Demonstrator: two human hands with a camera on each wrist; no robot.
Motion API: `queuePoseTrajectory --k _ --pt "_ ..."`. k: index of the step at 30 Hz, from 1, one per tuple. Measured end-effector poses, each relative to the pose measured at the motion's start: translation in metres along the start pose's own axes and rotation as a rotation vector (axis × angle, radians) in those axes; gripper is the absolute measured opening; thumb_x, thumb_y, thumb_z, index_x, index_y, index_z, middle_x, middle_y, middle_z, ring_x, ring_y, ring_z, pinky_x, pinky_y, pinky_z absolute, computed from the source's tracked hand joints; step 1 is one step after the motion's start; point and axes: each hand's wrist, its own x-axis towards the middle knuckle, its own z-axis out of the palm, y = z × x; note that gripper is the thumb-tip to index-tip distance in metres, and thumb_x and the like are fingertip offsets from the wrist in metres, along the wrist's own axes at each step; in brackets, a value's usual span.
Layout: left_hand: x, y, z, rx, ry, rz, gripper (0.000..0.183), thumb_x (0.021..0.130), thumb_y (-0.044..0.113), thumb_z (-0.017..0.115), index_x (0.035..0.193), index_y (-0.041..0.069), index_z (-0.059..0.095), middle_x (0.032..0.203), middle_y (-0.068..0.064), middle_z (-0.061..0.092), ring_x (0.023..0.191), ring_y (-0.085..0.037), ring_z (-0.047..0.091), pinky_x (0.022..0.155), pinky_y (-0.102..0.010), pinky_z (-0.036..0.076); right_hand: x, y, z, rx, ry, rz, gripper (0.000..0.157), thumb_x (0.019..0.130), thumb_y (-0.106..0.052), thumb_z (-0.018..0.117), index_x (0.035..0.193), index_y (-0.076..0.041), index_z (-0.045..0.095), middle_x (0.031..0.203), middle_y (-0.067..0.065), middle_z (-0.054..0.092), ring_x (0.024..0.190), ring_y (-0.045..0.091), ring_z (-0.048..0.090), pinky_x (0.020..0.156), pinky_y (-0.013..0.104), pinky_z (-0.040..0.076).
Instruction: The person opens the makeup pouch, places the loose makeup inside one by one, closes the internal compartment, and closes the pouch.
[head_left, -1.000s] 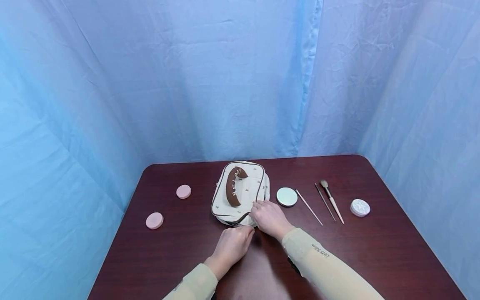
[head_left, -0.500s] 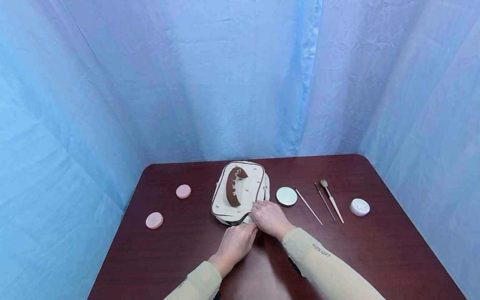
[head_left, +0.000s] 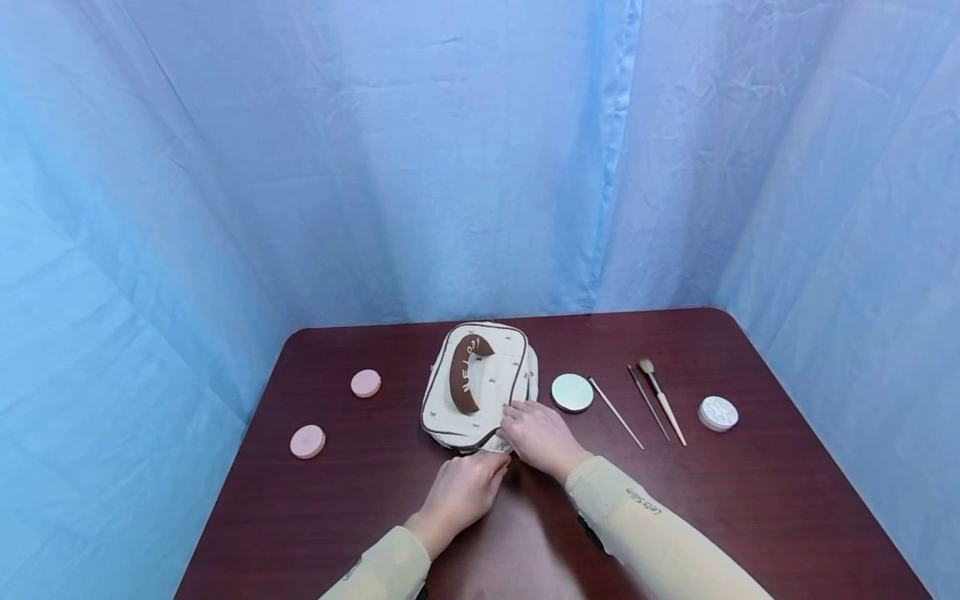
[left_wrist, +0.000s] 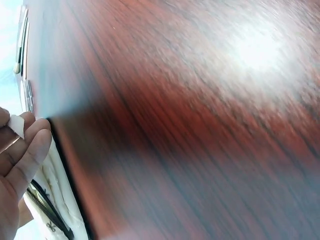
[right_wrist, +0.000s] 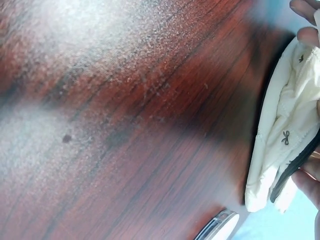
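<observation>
A cream makeup bag (head_left: 491,367) with small bow prints, dark piping and a brown lettered handle (head_left: 465,379) lies on the table. At its near edge my left hand (head_left: 463,487) pinches a small white tab (left_wrist: 18,125), seen between the fingers in the left wrist view. My right hand (head_left: 540,437) grips the bag's near right corner. In the right wrist view, fingertips (right_wrist: 306,182) press beside the bag's dark zip edge (right_wrist: 295,170). Zip teeth (left_wrist: 39,202) show in the left wrist view. Whether the tab belongs to the zip I cannot tell.
Two pink round compacts (head_left: 366,383) lie on the left. Right of the bag are a pale green round compact (head_left: 572,392), two thin sticks (head_left: 617,414), a makeup brush (head_left: 662,402) and a white round case with a star (head_left: 718,413). Blue curtains surround the table.
My left hand moves slightly up and right toward the bag, then back down and left. My right hand stays on the corner, and the bag keeps its place.
</observation>
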Motion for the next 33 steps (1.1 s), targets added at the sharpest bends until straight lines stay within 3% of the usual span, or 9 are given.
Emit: queuePoseTrajectory --k 9,13,19,26,30,33 --pt "-0.008 -0.009 -0.011 -0.016 -0.101 0.002 0.007 0.091 0.019 0.071 0.085 0.021 0.074 0.072 0.010 0.070 0.064 -0.014 0.070 0.053 -0.035 0.050 -0.003 0.001 -0.001 0.040 -0.012 -0.007 0.020 0.090 -0.025 0.076 0.081 -0.010 0.068 0.103 0.009 0.074 0.104 0.029 0.071 0.095 0.041 0.055" --pt "-0.011 -0.020 -0.018 -0.008 -0.088 -0.025 0.008 0.090 0.019 0.072 0.082 0.021 0.075 0.067 0.012 0.068 0.059 -0.012 0.067 0.052 -0.035 0.050 -0.004 0.003 -0.002 0.074 -0.032 0.004 0.018 0.091 -0.026 0.075 0.085 -0.011 0.069 0.109 0.010 0.075 0.108 0.030 0.070 0.097 0.043 0.054" --pt "-0.015 -0.040 -0.029 0.016 -0.015 -0.086 0.007 0.088 0.018 0.074 0.081 0.021 0.075 0.068 0.010 0.069 0.058 -0.013 0.067 0.053 -0.038 0.052 -0.008 0.007 -0.001 0.119 -0.038 -0.015 0.016 0.092 -0.025 0.074 0.098 -0.011 0.071 0.115 0.011 0.073 0.114 0.031 0.068 0.100 0.048 0.051" --pt "-0.016 -0.063 -0.037 0.028 0.071 -0.197 0.018 0.088 0.018 0.075 0.072 0.023 0.067 0.060 0.008 0.061 0.053 -0.023 0.063 0.049 -0.043 0.048 -0.013 0.010 -0.008 0.132 0.084 -0.051 0.032 0.091 -0.019 0.073 0.118 -0.004 0.072 0.120 0.014 0.073 0.117 0.034 0.067 0.101 0.050 0.052" --pt "-0.015 -0.075 -0.041 0.013 0.103 -0.298 0.012 0.088 0.017 0.074 0.077 0.020 0.071 0.065 0.002 0.068 0.054 -0.030 0.064 0.049 -0.046 0.048 -0.012 0.010 -0.018 0.135 0.201 -0.070 0.029 0.089 -0.015 0.074 0.115 -0.003 0.074 0.113 0.014 0.075 0.108 0.031 0.072 0.095 0.048 0.055" --pt "-0.014 -0.084 -0.042 -0.005 0.108 -0.394 0.006 0.089 0.018 0.073 0.086 0.017 0.077 0.073 -0.003 0.074 0.060 -0.033 0.068 0.053 -0.049 0.051 -0.011 0.009 -0.026 0.131 0.283 -0.086 0.020 0.087 -0.012 0.073 0.106 -0.005 0.075 0.097 0.008 0.077 0.091 0.024 0.075 0.084 0.042 0.059"
